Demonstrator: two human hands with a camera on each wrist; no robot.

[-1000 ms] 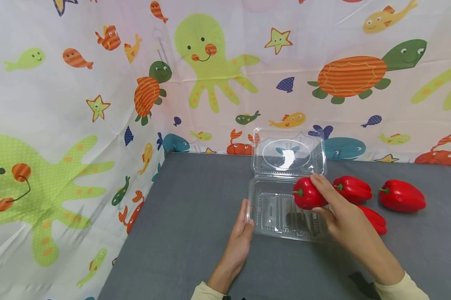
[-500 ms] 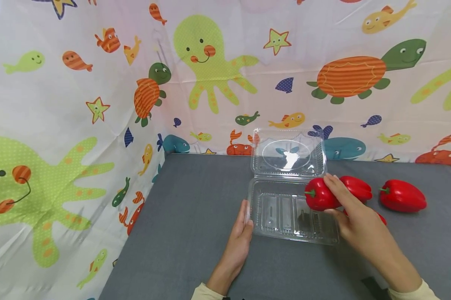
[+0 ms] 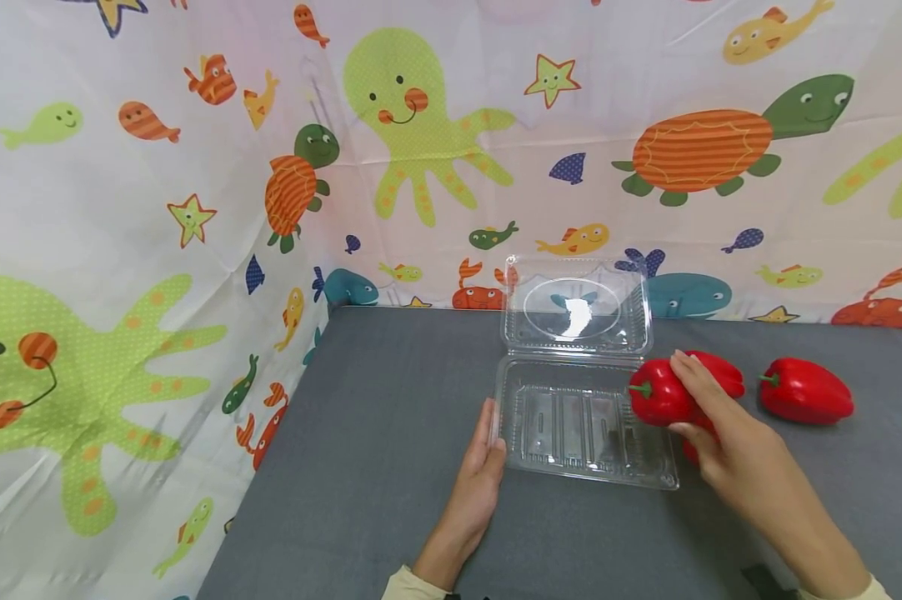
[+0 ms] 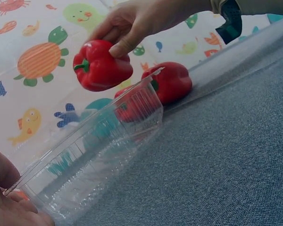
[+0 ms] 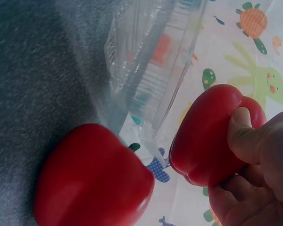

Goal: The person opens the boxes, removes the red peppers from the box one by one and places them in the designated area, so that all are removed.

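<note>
A clear plastic clamshell tray point(image 3: 563, 421) lies on the grey table, its lid point(image 3: 577, 308) standing upright behind it. My left hand point(image 3: 487, 457) rests with straight fingers against the tray's left edge; it also shows at the tray corner point(image 4: 4, 202). My right hand point(image 3: 709, 425) grips a red bell pepper point(image 3: 659, 400) in the air above the tray's right rim. The left wrist view shows this held pepper point(image 4: 101, 66) over the tray point(image 4: 94, 150). In the right wrist view the thumb presses on the held pepper point(image 5: 212, 136), beside the tray point(image 5: 151, 70).
More red peppers lie right of the tray: one behind my right hand point(image 3: 724, 373), one further right point(image 3: 807, 392), one mostly hidden under the hand point(image 3: 689, 452). A loose pepper point(image 5: 92, 179) lies close below the held one. A sea-animal curtain point(image 3: 158, 167) walls the back and left.
My right hand has carried the pepper to the right, from above the tray's middle to above its right rim. The left hand and tray have stayed put.
</note>
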